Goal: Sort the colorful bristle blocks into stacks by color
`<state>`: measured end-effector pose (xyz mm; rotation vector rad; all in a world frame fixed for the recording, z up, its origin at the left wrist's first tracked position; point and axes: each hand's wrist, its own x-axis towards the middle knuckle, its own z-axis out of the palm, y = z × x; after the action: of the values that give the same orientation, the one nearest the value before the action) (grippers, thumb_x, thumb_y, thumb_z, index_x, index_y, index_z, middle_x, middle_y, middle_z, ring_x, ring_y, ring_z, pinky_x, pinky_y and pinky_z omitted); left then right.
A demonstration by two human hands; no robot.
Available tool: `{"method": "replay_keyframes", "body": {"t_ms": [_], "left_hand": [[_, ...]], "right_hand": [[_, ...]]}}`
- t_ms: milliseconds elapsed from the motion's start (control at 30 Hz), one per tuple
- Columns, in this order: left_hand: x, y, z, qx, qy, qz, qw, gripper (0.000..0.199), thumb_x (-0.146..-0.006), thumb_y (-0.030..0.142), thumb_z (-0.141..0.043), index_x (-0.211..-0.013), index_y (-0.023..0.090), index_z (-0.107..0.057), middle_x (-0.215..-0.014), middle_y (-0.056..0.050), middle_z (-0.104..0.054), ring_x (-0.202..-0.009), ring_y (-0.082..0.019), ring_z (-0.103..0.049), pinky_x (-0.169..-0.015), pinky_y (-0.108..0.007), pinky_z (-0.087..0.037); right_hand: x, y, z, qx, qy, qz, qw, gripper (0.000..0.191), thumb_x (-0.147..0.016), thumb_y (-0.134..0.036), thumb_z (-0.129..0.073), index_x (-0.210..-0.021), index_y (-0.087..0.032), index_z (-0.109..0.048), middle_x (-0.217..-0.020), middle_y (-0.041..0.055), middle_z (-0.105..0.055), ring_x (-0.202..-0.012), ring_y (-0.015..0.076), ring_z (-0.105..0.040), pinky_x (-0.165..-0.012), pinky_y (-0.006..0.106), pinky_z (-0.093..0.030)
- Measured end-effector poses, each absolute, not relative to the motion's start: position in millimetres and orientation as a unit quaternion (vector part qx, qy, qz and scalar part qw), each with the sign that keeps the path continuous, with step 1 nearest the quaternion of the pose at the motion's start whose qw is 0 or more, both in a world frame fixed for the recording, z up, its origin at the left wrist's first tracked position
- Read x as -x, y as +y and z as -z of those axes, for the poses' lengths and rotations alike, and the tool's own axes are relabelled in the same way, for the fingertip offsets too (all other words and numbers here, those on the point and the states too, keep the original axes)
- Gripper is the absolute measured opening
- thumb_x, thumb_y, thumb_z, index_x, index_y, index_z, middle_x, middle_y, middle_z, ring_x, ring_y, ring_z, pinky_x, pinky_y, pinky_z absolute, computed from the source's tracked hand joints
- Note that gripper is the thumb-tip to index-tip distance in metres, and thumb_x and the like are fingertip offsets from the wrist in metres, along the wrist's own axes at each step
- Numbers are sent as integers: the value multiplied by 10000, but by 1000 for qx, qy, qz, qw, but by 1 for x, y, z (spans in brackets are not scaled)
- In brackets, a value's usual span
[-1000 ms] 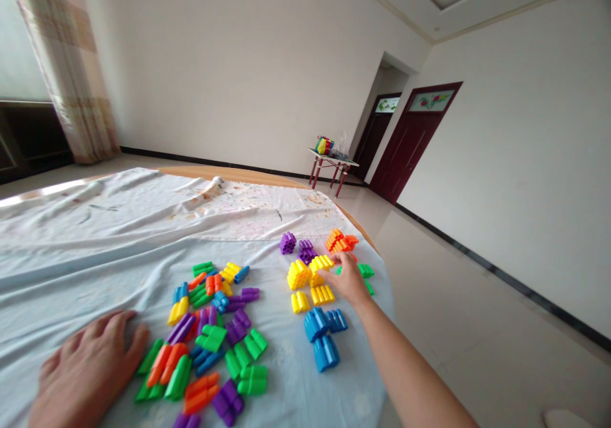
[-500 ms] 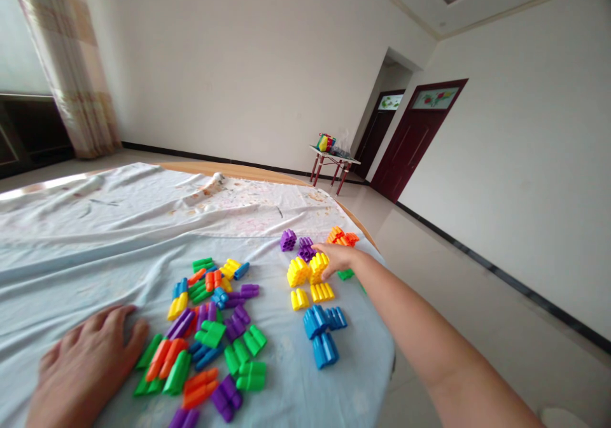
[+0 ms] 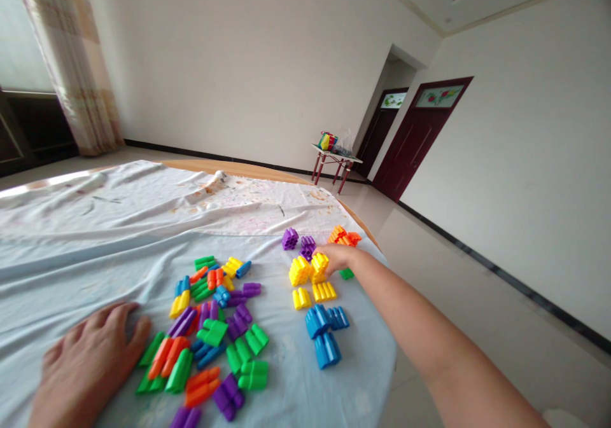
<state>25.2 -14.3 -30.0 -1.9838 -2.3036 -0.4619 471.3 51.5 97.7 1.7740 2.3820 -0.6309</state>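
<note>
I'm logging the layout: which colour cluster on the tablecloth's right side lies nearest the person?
The blue cluster. The yellow cluster, green cluster, purple cluster and orange cluster there all lie farther back.

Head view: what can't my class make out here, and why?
Head view:
Right hand: fingers partly hidden behind a yellow block; grip unclear.
Green block by the right arm: partly covered by it.
Lowest purple block: cut off by bottom edge.
Distant clear bag: contents too small.

A wooden table (image 3: 248, 168) wears a pale cloth (image 3: 138, 218) strewn with colourful plastic pieces (image 3: 212, 333).
</note>
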Motion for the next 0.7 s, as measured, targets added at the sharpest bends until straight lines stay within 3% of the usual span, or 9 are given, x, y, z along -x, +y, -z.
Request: {"method": "replay_keyframes", "body": {"t_ms": [500,700], "left_hand": [[-28,-19,23,648,-744,156,32,508,-838,536,-259,-1148,215,-502,-1255,-108,-495,-1147,-327,-424,-966,-485,-300],[-25,-15,28,646,-748,148,28,517,-834,547,-259,-1152,220,-502,-1267,-97,-492,-1153,-331,-415,-967,-483,-301]], "right_hand": [[-474,55,-90,-564,797,206,65,460,-495,-85,-752,-926,-202,-642,-871,-19,-682,-793,192,-622,-666,238,-442],[-472,54,-93,-581,790,181,68,696,-485,-123,-791,-1145,-221,-593,-1097,35,-659,-982,244,-613,-814,296,-462]]}}
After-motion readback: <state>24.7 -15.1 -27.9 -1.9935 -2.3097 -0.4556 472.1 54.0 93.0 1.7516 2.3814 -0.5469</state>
